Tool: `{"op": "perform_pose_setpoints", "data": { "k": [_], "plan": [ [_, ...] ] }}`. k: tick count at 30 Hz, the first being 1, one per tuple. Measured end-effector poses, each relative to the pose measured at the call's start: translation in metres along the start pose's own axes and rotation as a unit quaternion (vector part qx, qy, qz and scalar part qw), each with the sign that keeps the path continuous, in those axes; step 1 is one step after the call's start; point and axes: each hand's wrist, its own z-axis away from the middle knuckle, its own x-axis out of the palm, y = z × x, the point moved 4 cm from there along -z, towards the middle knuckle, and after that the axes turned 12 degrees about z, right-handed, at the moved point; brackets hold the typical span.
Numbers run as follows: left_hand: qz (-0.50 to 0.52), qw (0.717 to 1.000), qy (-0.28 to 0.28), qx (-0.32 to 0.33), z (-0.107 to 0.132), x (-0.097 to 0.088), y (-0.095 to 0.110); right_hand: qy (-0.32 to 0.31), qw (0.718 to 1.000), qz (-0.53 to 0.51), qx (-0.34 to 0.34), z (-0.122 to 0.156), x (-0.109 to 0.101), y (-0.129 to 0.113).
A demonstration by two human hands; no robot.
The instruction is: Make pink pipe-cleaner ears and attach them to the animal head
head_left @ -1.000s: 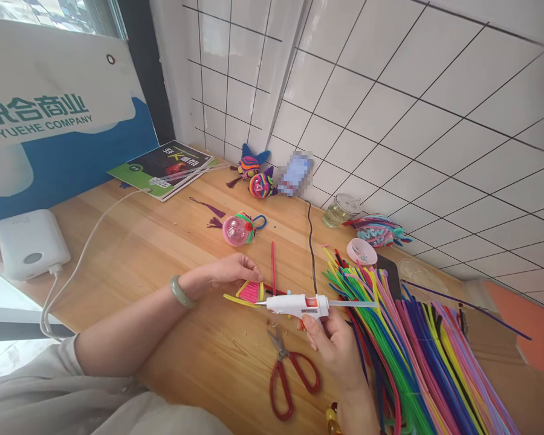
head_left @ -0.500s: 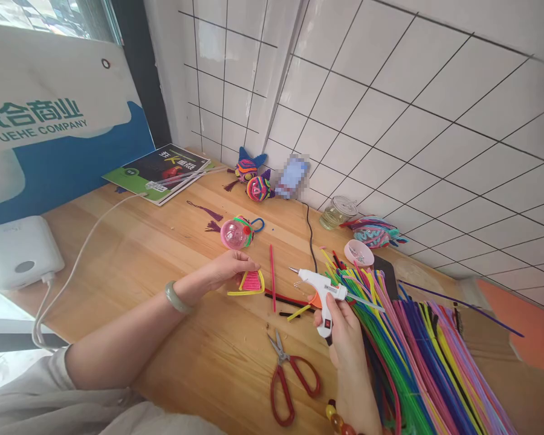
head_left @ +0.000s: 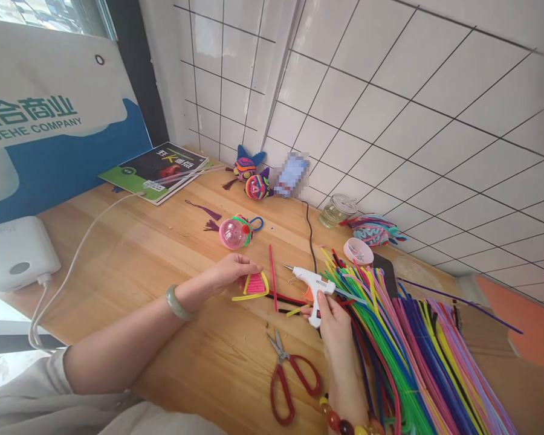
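Note:
My left hand (head_left: 231,270) pinches a small pipe-cleaner piece (head_left: 255,283), pink rows edged with yellow, above the wooden table. One yellow end sticks out to the left below it. In my right hand (head_left: 333,320) is a white glue gun (head_left: 312,287), its metal nozzle pointing left toward the piece, apart from it. A clear glue stick comes out of the gun's back. Between the two hands lies a straight pink pipe cleaner (head_left: 272,278). Red-handled scissors (head_left: 281,368) rest nearer to me, blades apart. Beyond my left hand sits a clear ball (head_left: 233,233) trimmed with pipe cleaners.
Bundles of coloured pipe cleaners (head_left: 417,356) cover the right side. At the back stand two decorated balls (head_left: 256,186), a blurred phone (head_left: 292,174), a glass jar (head_left: 338,210) and a pink dish (head_left: 358,251). A white power bank (head_left: 20,254) with a cable lies left, near a booklet (head_left: 161,172).
My right hand has brought the glue gun slightly left, closer to the pipe-cleaner piece. The piece in my left hand has shifted a little to the right.

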Motion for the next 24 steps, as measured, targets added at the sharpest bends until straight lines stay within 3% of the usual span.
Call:
{"op": "perform_pose_setpoints", "data": {
  "k": [3, 6, 8, 10, 12, 15, 17, 24],
  "plan": [
    [0.01, 1.0, -0.001, 0.0, 0.0, 0.001, 0.0, 0.064, 0.989, 0.127, -0.047, 0.001, -0.011, -0.002],
    [0.018, 1.0, 0.003, 0.005, 0.002, 0.002, 0.0, 0.164, 0.943, 0.254, -0.136, 0.008, -0.019, -0.012],
    [0.019, 1.0, 0.011, 0.017, 0.004, 0.004, 0.002, 0.235, 0.903, 0.288, -0.214, 0.018, -0.018, -0.023],
    [0.02, 0.999, 0.018, 0.036, 0.007, 0.006, 0.002, 0.265, 0.882, 0.268, -0.285, 0.03, -0.011, -0.035],
    [0.016, 0.998, 0.019, 0.054, 0.009, 0.01, 0.003, 0.22, 0.898, 0.216, -0.314, 0.04, 0.004, -0.043],
    [-0.002, 0.997, 0.012, 0.079, 0.013, 0.017, 0.002, 0.095, 0.942, 0.15, -0.286, 0.053, 0.031, -0.049],
    [-0.014, 0.996, 0.004, 0.092, 0.015, 0.022, 0.002, 0.069, 0.95, 0.134, -0.274, 0.06, 0.043, -0.05],
    [0.006, 0.996, -0.035, 0.078, 0.018, 0.031, -0.001, 0.133, 0.935, 0.153, -0.293, 0.064, 0.047, -0.047]
  ]
}}
